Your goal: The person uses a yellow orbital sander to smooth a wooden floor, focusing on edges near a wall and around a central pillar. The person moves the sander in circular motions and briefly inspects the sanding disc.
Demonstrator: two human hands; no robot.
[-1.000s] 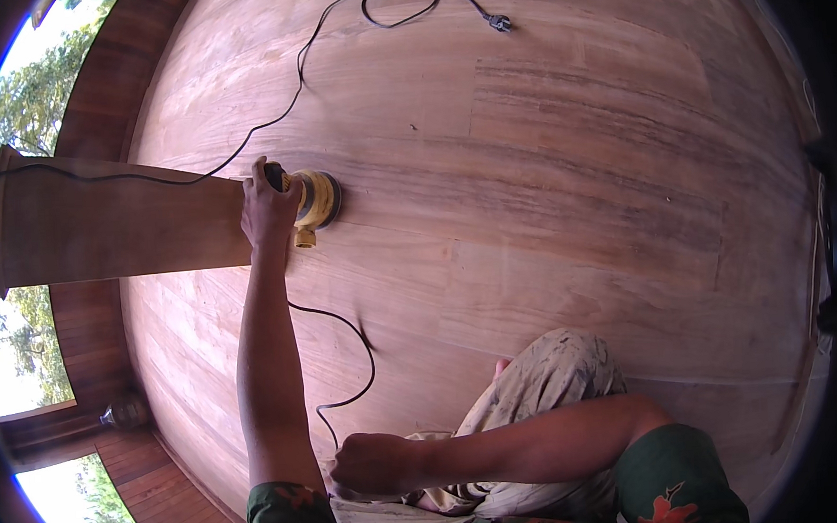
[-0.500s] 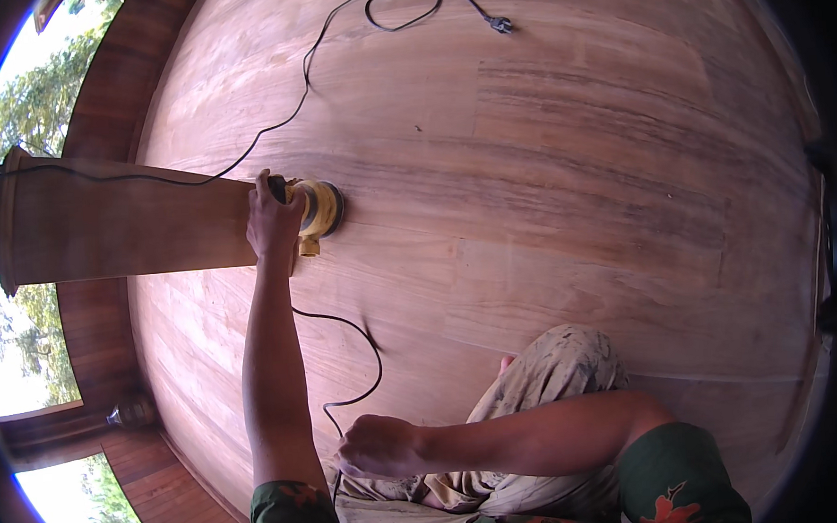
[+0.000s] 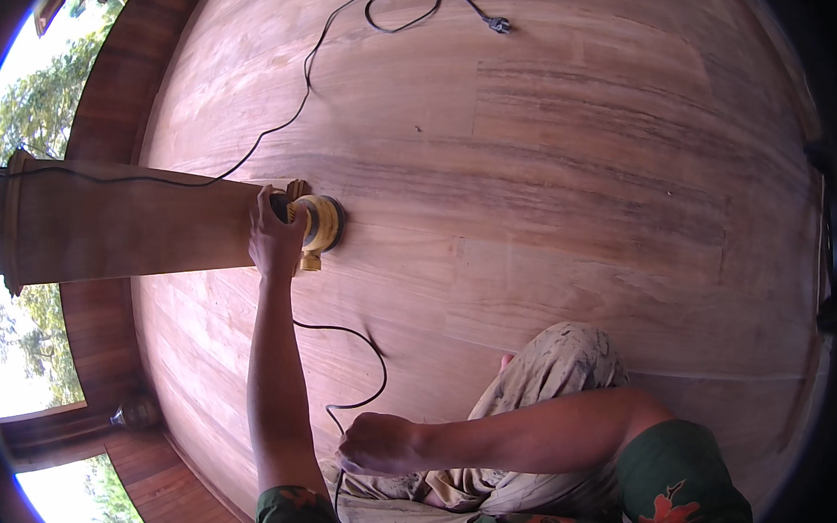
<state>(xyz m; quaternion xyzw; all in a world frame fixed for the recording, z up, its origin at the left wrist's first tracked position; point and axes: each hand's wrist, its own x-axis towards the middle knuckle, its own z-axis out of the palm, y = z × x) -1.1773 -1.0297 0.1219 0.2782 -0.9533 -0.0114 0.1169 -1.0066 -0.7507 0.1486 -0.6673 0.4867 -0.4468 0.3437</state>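
- Widest way through: the wooden floor (image 3: 568, 216) right of the sander (image 3: 320, 224), open from the bent knee (image 3: 577, 353) up toward the plug (image 3: 498, 24);
- left of the sander, the post (image 3: 142, 219) blocks passage, its foot near the left hand (image 3: 277, 236);
- the upper black cord (image 3: 307, 87) snakes across the far boards and in front of the post, looping near the plug;
- the lower black cord (image 3: 383, 358) curves through the gap between the left forearm (image 3: 278, 382) and knee, down to the closed right hand (image 3: 379, 443);
- the right forearm (image 3: 532, 435) bars the room above the lap
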